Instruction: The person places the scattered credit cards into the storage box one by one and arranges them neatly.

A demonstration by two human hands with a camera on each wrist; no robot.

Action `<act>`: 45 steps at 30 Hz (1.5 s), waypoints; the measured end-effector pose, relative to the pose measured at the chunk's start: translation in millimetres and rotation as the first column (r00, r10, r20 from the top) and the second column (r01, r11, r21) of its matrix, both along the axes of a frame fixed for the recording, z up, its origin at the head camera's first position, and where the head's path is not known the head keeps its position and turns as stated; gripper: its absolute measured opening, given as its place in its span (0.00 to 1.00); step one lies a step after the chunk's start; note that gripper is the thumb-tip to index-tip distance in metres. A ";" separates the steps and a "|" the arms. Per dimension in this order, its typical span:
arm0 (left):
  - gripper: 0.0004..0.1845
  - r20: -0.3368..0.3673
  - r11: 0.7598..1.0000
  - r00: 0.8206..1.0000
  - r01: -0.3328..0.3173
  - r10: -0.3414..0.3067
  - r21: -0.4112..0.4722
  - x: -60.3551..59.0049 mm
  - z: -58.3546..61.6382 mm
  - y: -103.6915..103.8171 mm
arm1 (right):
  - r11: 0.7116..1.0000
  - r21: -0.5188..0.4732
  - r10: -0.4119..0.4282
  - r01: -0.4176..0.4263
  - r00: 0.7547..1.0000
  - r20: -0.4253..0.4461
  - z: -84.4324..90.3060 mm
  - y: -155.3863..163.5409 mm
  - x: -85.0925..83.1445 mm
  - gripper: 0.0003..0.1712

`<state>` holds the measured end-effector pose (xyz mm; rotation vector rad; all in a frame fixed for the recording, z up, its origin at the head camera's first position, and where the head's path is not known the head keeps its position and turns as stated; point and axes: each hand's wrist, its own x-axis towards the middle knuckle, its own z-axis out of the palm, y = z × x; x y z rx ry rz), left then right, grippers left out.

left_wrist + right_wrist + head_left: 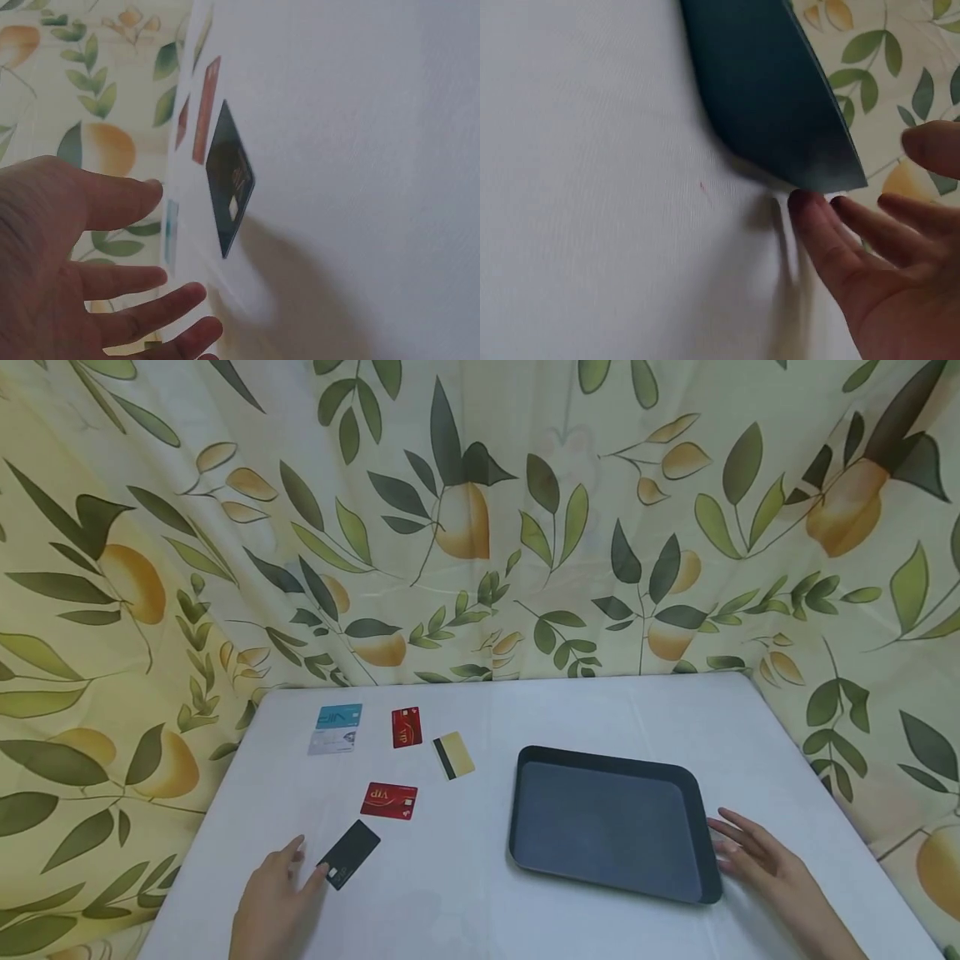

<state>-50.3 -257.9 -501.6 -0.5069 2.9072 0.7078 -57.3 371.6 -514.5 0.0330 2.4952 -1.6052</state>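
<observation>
My left hand [306, 862] lies open on the white table [465, 902], fingers spread, its fingertips right at the near corner of a black card [349, 853]. In the left wrist view the left hand [161, 244] holds nothing and the black card [229, 180] lies flat just beyond the fingers. My right hand [731, 843] is open beside the right rim of a dark tray [705, 852], which has nothing in it. The right wrist view shows the right hand's fingertips [806, 206] at the corner of the tray [772, 90]; touching or just apart, I cannot tell.
More cards lie on the left half: a red VIP card [388, 800], a gold card with a black stripe [453, 755], another red card [406, 727], a blue card [339, 716] and a silver card [332, 742]. A leaf-and-fruit curtain [480, 527] surrounds the table.
</observation>
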 end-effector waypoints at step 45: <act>0.26 -0.052 0.973 0.999 -0.008 -0.004 -0.229 0.5 -13.6 25.8 | 0.978 0.208 -0.011 -0.030 0.982 0.191 1.0 -18.3 -31.2 0.46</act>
